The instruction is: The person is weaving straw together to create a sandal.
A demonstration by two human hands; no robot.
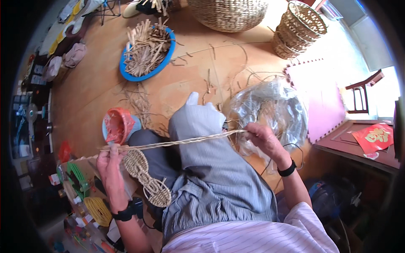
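Observation:
A twisted straw cord (181, 141) stretches almost level across my lap, pinched in my left hand (110, 162) at one end and in my right hand (265, 141) at the other. Just right of my left hand, a woven straw piece shaped like a shoe sole (157, 189) rests on my dark grey left leg, with short loose loops near its lower end. My grey striped trousers (211, 177) fill the middle below the cord. A clear plastic bag (270, 105) with straw inside lies just beyond my right hand.
A blue tub (144, 75) of dried stalks, baskets (228, 14), loose fibres and a red-lined bucket (117, 124) stand on the floor. At left is a bench (86, 164) with colored plastic pieces (98, 208); at right, a pink mat (320, 105) and dark red wooden furniture (337, 141).

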